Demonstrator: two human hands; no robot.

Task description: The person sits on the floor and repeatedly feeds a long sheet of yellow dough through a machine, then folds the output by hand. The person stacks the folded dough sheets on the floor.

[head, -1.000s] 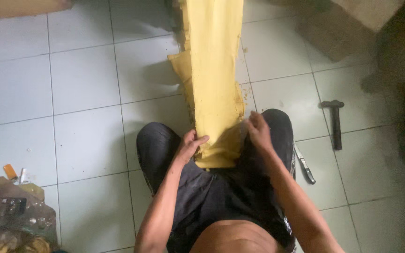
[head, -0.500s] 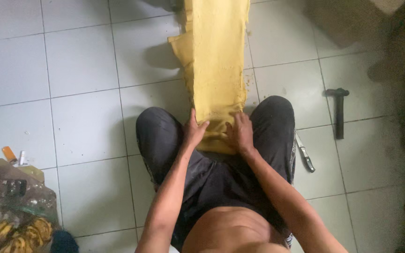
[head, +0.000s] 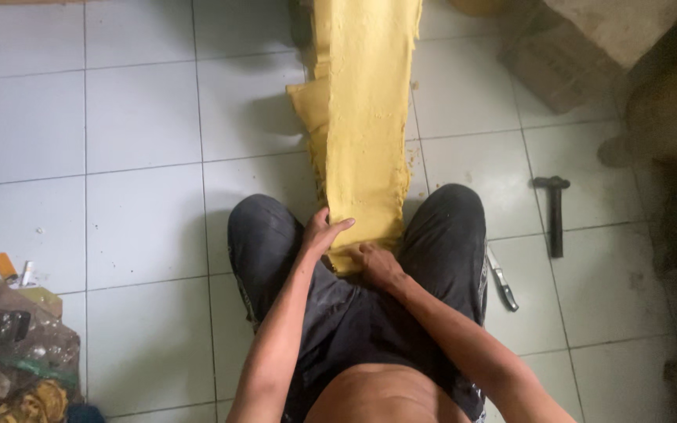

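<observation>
A long strip of yellow spongy material (head: 362, 117) runs from the top of the view down between my knees, over a white tiled floor. My left hand (head: 324, 233) presses flat against the strip's lower left edge. My right hand (head: 375, 262) grips the strip's bottom end, fingers curled over it. Both hands sit close together above my lap, which is covered by dark trousers (head: 354, 313). A folded flap of the same yellow material (head: 307, 106) sticks out to the strip's left.
A hammer (head: 555, 211) lies on the tiles to the right. A knife (head: 503, 282) lies beside my right thigh. A clear bag with assorted items (head: 9, 352) and a lighter (head: 5, 266) sit at lower left. Blocks and dark objects (head: 652, 94) stand at upper right.
Both hands have moved closer together at the strip's bottom end. My right hand has shifted left and lower, now curled over the end. The strip's end sits lower between my knees.
</observation>
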